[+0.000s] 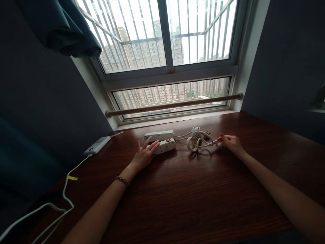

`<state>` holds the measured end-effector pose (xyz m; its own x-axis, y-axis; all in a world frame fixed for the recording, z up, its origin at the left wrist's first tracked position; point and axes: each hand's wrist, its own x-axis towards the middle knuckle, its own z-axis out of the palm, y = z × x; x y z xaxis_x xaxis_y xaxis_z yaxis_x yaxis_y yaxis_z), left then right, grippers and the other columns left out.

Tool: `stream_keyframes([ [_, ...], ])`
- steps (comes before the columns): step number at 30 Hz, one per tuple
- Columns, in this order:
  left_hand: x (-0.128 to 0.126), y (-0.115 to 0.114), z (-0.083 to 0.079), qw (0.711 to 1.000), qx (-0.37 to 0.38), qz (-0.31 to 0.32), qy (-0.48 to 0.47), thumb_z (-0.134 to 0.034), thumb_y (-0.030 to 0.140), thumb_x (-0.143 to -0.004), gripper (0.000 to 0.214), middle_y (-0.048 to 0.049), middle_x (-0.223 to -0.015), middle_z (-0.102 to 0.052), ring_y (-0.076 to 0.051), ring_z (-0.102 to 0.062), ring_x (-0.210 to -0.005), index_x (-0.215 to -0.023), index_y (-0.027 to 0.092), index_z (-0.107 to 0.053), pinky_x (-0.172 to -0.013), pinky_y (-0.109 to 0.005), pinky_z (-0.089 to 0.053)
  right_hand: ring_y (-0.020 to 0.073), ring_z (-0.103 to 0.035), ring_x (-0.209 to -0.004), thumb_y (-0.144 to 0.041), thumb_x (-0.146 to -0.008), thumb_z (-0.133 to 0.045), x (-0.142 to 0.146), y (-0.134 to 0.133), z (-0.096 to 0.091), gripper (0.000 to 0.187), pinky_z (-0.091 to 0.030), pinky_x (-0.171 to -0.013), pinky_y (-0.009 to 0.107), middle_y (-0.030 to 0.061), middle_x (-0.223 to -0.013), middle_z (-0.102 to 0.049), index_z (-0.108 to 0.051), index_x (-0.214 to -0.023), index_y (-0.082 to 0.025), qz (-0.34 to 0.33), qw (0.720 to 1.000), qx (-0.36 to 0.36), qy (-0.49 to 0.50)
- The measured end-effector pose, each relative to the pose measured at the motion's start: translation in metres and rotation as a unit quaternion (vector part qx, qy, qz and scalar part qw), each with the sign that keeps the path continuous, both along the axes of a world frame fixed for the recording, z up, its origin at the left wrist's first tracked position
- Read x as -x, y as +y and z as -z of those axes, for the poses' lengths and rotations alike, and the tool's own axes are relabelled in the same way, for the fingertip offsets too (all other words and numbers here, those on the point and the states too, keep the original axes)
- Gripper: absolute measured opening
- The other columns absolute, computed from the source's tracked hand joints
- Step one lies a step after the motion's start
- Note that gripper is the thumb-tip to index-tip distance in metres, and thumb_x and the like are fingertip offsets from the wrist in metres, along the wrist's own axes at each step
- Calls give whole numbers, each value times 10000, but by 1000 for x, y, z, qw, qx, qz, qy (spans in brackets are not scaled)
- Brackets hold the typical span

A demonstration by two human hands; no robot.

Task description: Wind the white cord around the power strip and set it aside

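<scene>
Two white power strips lie side by side on the dark wooden table [177, 196] near the window. My left hand [145, 154] rests flat, fingers spread, on the nearer power strip [166, 145], which has a red switch. The farther power strip [159, 135] sits just behind it. A coiled white cord [197, 142] lies to the right of the strips. My right hand [231, 142] pinches the end of that cord, at its plug. A beaded bracelet [122, 180] is on my left wrist.
A white power bank or adapter [98, 145] lies at the table's left edge, with a white cable [61, 200] trailing off toward me. A wooden rod [175, 104] runs along the windowsill. A dark curtain [61, 27] hangs at the upper left. Dark walls flank both sides.
</scene>
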<state>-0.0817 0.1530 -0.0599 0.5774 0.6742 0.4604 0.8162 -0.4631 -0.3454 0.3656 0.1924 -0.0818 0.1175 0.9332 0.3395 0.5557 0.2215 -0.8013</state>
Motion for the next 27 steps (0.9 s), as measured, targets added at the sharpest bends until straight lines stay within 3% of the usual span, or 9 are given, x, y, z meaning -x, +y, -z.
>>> stream_keyframes([
  [7,-12,-14,10,996,-31,-19,-79,-475,328,-846,662,-76,-1351,-404,-300,-156,-1327,-1405,210,-139,-994,-630,98,191,-595,-664,-560,-809,-425,10,-2,8,482,-378,-580,252,54,-705,-665,-692,-827,-160,28,998,-42,-35],
  [10,-17,-20,14,993,-3,-19,-120,-402,337,-881,519,-99,-1283,-484,-274,-310,-1267,-1361,176,-289,-1047,-543,-67,201,-597,-736,-521,-825,-425,16,-7,8,443,-399,-656,261,76,-819,-668,-663,-897,-154,73,993,-82,-34],
  [13,-19,-25,20,989,75,-33,-121,-334,382,-897,374,-92,-941,-657,-215,-573,-913,-1080,180,-590,-869,-361,-367,186,-592,-735,-489,-862,-376,20,-14,2,415,-394,-680,257,74,-825,-658,-634,-855,-165,116,985,-125,-29],
  [15,-20,-29,25,987,103,-45,-116,-330,427,-888,414,-71,-683,-642,-169,-564,-647,-794,183,-651,-688,-298,-393,164,-576,-648,-482,-881,-337,20,-20,-3,433,-382,-648,251,54,-701,-637,-602,-732,-175,127,981,-144,-33],
  [18,-21,-32,31,986,109,-50,-119,-347,461,-872,467,-63,-575,-590,-139,-511,-538,-600,171,-592,-589,-264,-355,140,-503,-501,-489,-890,-306,21,-28,-7,500,-350,-583,257,29,-495,-528,-506,-550,-181,120,980,-153,-49],
  [20,-20,-33,34,984,100,-54,-135,-333,438,-881,447,-63,-563,-580,-137,-506,-518,-649,168,-605,-553,-255,-345,131,-478,-467,-485,-890,-304,25,-31,-6,525,-340,-562,260,26,-453,-490,-465,-491,-184,90,983,-149,-65],
  [23,-18,-32,34,982,72,-51,-170,-305,342,-899,365,-63,-616,-607,-145,-529,-516,-989,151,-604,-531,-257,-370,133,-483,-475,-464,-845,-425,33,-35,-4,416,-354,-554,258,20,-486,-521,-531,-556,-184,38,985,-143,-93],
  [25,-18,-32,31,980,48,-35,-191,-301,247,-894,380,-90,-812,-646,-158,-586,-644,-1221,136,-460,-616,-272,-428,143,-509,-523,-415,-804,-506,39,-37,-5,251,-380,-573,260,20,-622,-594,-605,-842,-187,30,983,-155,-97],
  [27,-20,-33,26,978,17,-19,-206,-309,162,-871,451,-134,-1108,-579,-187,-583,-913,-1321,139,-327,-806,-322,-431,160,-558,-656,-364,-783,-534,42,-38,-8,445,-418,-626,268,50,-927,-628,-466,-1191,-199,43,977,-192,-82],
])
